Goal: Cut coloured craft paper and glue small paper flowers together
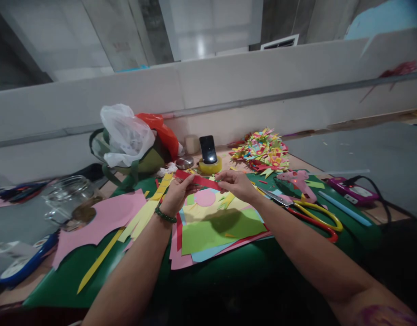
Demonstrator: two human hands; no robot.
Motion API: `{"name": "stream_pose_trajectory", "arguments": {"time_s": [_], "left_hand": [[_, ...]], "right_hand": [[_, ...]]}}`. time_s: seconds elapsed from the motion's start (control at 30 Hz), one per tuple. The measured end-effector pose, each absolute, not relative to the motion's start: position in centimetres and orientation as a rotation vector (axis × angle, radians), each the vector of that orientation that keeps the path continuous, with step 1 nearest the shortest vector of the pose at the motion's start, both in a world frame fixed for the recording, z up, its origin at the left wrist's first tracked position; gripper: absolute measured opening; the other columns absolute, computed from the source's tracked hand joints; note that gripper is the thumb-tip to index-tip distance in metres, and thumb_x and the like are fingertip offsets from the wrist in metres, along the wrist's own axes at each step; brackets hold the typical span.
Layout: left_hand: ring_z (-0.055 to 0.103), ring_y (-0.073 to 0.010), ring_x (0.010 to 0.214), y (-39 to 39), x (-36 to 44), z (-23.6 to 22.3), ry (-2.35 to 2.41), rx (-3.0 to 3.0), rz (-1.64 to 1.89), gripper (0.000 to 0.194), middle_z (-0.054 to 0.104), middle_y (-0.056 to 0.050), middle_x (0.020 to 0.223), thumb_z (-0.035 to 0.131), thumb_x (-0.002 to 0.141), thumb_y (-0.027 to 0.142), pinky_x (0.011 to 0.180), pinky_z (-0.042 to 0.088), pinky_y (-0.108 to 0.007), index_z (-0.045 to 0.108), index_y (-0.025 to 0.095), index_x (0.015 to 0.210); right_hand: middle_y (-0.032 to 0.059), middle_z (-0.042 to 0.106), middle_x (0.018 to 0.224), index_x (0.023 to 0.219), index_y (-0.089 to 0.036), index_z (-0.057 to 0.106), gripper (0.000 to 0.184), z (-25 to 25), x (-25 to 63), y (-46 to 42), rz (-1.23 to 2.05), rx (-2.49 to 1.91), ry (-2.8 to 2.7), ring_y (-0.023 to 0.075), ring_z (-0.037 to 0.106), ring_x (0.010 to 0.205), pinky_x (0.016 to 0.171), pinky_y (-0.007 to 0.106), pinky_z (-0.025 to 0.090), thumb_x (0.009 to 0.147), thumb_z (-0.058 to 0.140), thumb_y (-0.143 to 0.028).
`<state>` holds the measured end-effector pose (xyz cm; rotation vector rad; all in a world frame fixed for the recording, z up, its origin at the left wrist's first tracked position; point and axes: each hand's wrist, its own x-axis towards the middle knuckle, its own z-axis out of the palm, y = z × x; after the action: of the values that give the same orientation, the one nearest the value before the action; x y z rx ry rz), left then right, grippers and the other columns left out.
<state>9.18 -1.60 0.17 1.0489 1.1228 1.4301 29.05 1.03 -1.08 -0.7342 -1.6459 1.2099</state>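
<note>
A red paper strip (206,182) is stretched between my two hands above the green-covered table. My left hand (177,194), with a dark green bead bracelet on its wrist, pinches the strip near its left end. At the strip's right end, my right hand (238,184) has its fingers closed on the paper. Beneath them lies a stack of coloured paper sheets (208,237), green on top at the near side, with a pink paper circle (205,198) and small cut pieces on it. Scissors (303,210) with yellow and red handles lie to the right.
A pink glue gun (298,183) and a purple box with a cord (353,189) are at the right. Behind stand a phone on a tape roll (208,166) and a heap of paper flowers (263,151). Left are pink paper (108,217), a glass jar (70,199) and a bag (149,160).
</note>
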Motion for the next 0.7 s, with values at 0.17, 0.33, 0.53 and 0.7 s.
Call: {"name": "stream_pose_trajectory", "arguments": {"time_s": [0.17, 0.33, 0.53, 0.7], "left_hand": [[0.067, -0.0143, 0.05, -1.78, 9.22, 0.24, 1.135, 1.029, 1.329, 0.019, 0.07, -0.006, 0.055, 0.075, 0.072, 0.028, 0.045, 0.05, -0.017, 0.066, 0.012, 0.066], [0.066, -0.0127, 0.049, -1.9, 9.38, 0.25, 1.133, 1.05, 1.258, 0.018, 0.069, -0.006, 0.053, 0.075, 0.07, 0.025, 0.044, 0.048, -0.015, 0.066, 0.012, 0.062], [0.067, -0.0137, 0.053, -1.63, 9.28, 0.17, 1.138, 1.029, 1.41, 0.014, 0.07, -0.004, 0.057, 0.077, 0.068, 0.022, 0.05, 0.052, -0.018, 0.067, 0.012, 0.07], [0.067, -0.0133, 0.058, -1.74, 9.35, -0.21, 1.047, 1.097, 1.393, 0.027, 0.073, -0.004, 0.067, 0.083, 0.058, 0.025, 0.055, 0.053, -0.019, 0.071, 0.012, 0.079]], "right_hand": [[0.0008, 0.071, 0.074, 0.091, -0.017, 0.068, 0.032, -1.01, 29.52, 1.0, 1.351, -0.544, -1.742, 0.0139, 0.066, 0.066, 0.064, 0.027, 0.053, 0.063, 0.052, -0.015], [0.0039, 0.072, 0.097, 0.096, -0.018, 0.07, 0.039, -1.34, 29.25, 0.8, 1.187, -0.504, -1.895, 0.0163, 0.066, 0.081, 0.069, 0.028, 0.053, 0.062, 0.054, -0.01], [0.0042, 0.071, 0.095, 0.097, -0.018, 0.07, 0.038, -1.02, 29.72, 0.68, 1.291, -0.481, -1.91, 0.0197, 0.066, 0.092, 0.085, 0.036, 0.051, 0.063, 0.055, -0.009], [0.0047, 0.069, 0.098, 0.098, -0.017, 0.067, 0.035, -0.52, 29.98, 0.18, 1.463, -0.429, -1.874, 0.0192, 0.067, 0.091, 0.084, 0.036, 0.052, 0.063, 0.062, -0.013]]}}
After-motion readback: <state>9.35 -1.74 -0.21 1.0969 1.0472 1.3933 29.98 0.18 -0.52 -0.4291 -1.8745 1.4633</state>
